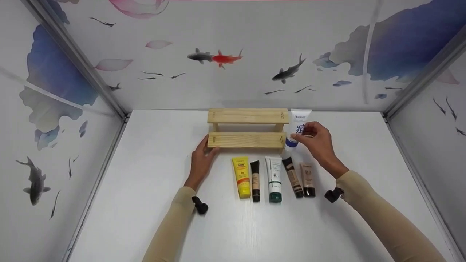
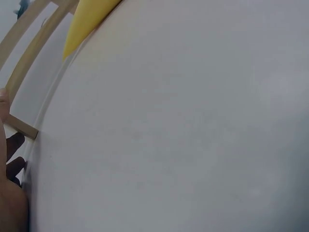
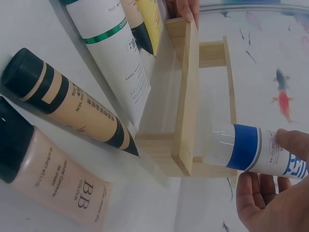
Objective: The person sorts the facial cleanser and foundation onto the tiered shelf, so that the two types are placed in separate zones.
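My right hand point(image 1: 322, 143) pinches a white tube point(image 1: 300, 119) with blue print and a blue band between thumb and fingers. The tube points cap-down beside the right end of a two-tier wooden rack point(image 1: 247, 140). In the right wrist view its clear cap point(image 3: 217, 145) is close to the rack's end; whether they touch I cannot tell. At the rack's lower left corner, my left hand point(image 1: 202, 160) holds on, thumb in front and fingers behind. Only part of that hand point(image 2: 12, 203) shows in the left wrist view, at its left edge.
In front of the rack, several tubes lie in a row: yellow point(image 1: 241, 176), slim beige and black point(image 1: 256, 182), white and green point(image 1: 274, 178), a tilted beige and black one point(image 1: 293, 176), and a BB cream tube point(image 1: 308, 178). Painted wall panels point(image 1: 247, 83) border the white table point(image 1: 145, 174).
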Demonstrator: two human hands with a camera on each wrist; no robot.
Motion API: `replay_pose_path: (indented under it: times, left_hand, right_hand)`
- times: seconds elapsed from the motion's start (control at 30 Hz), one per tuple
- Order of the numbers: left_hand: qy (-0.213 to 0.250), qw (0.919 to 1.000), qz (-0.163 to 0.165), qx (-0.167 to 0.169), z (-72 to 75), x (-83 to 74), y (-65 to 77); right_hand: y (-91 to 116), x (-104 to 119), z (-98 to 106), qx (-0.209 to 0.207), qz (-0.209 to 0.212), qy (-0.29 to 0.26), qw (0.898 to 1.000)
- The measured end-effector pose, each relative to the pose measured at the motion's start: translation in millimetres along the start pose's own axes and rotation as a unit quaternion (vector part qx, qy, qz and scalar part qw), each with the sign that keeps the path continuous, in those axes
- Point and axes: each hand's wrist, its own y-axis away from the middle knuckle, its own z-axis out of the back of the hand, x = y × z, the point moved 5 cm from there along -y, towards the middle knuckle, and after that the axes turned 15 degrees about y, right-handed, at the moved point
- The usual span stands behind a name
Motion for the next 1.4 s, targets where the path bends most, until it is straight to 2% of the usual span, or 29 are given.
replay_pose_path:
  times: [0.83, 1.17, 1.4]
  left_hand:
    - [-0.027, 0.9995, -0.012, 0.006, 2.4, 0.6, 0.8]
    - [-0.029, 0.9994, -0.017, 0.004, 3.9, 1.2, -0.1]
    - [-0.026, 0.9996, -0.008, 0.004, 2.1, 1.0, -0.6]
  right_hand:
    - [-38.1, 44.0, -32.5, -0.007, 0.051, -0.03, 0.998]
    - [-50.1, 55.9, -45.7, 0.0, 0.057, -0.038, 0.998]
    - [-57.6, 64.6, -50.0, -0.002, 0.06, -0.059, 0.996]
